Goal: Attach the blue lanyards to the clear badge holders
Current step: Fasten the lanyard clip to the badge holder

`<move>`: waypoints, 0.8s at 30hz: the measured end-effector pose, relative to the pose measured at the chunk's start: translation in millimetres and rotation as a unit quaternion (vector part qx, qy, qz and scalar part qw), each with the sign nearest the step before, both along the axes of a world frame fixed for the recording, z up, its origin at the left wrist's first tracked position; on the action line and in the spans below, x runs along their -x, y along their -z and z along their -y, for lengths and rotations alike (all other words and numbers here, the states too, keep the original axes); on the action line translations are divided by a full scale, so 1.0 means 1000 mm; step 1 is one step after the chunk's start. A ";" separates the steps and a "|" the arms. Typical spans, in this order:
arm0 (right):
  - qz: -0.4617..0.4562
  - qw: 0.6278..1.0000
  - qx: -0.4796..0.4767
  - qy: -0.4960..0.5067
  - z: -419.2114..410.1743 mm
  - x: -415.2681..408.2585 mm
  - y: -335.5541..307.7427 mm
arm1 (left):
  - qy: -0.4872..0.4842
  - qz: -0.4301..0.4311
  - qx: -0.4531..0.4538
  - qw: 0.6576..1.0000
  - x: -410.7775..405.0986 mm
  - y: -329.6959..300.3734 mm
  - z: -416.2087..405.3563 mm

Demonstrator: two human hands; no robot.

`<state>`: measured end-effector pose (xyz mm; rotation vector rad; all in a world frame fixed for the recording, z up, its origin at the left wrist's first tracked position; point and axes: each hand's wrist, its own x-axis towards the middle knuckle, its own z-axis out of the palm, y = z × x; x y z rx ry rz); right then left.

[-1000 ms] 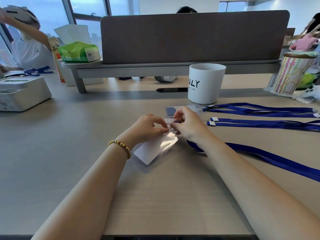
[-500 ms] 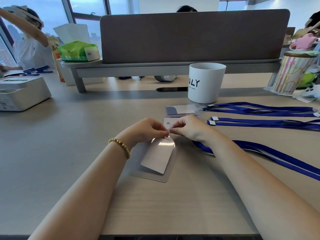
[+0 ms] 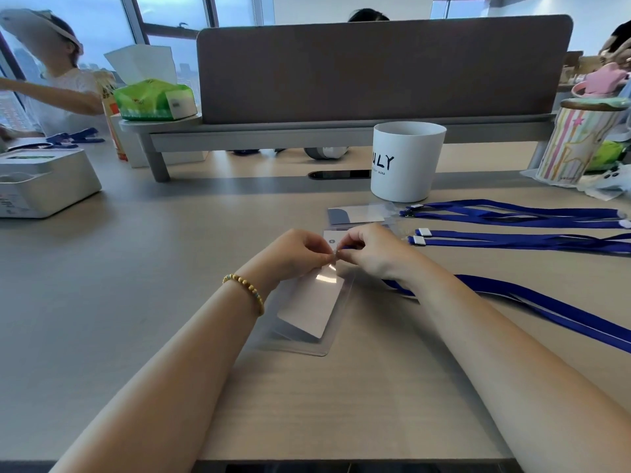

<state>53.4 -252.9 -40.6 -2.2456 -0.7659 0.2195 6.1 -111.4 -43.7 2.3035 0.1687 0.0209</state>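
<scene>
**Clip meets slot at the holder's far edge**

My two hands meet at the far end of the holder (image 3: 309, 310), and that end is what the next move depends on. The holder lies flat on the table (image 3: 136, 268) with its long axis running from near-left to far-right, so the short edge with the slot is right under my fingertips, while the rest of the sleeve trails back toward me between my forearms.

My left hand (image 3: 293, 256) is curled, thumb and forefinger pinching that top edge, lifting it a little off the table as best I can judge. My right hand (image 3: 372, 252) is curled too, pinching the end of a lanyard (image 3: 546, 308); the clip itself is hidden inside my fingers, so I cannot tell whether it is open or already through the slot. The strap runs from under my right wrist away to the right and toward the near edge.

Both hands are equally near the slot, fingertips touching. The right one has to do the threading, I think, while the left keeps the edge steady.

Two more lanyards (image 3: 512, 216) lie well to the right, with other holders (image 3: 355, 215) just past my hands, near the cup (image 3: 406, 158). Those remain to be joined, as far as I can see.
</scene>
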 end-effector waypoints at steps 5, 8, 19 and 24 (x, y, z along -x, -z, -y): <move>0.002 0.995 -0.085 0.053 -0.002 -0.006 0.001 | -0.059 0.031 0.031 0.997 -0.007 -0.001 -0.004; -0.023 0.986 -0.133 0.102 0.005 -0.013 0.000 | -0.075 -0.063 0.033 0.995 -0.006 -0.004 -0.013; 0.026 0.993 0.098 0.062 0.061 -0.036 0.008 | -0.087 0.053 -0.161 0.982 -0.018 -0.007 -0.013; 0.110 0.959 0.192 0.178 0.118 -0.048 0.015 | 0.004 0.048 -0.309 0.950 -0.022 -0.010 -0.008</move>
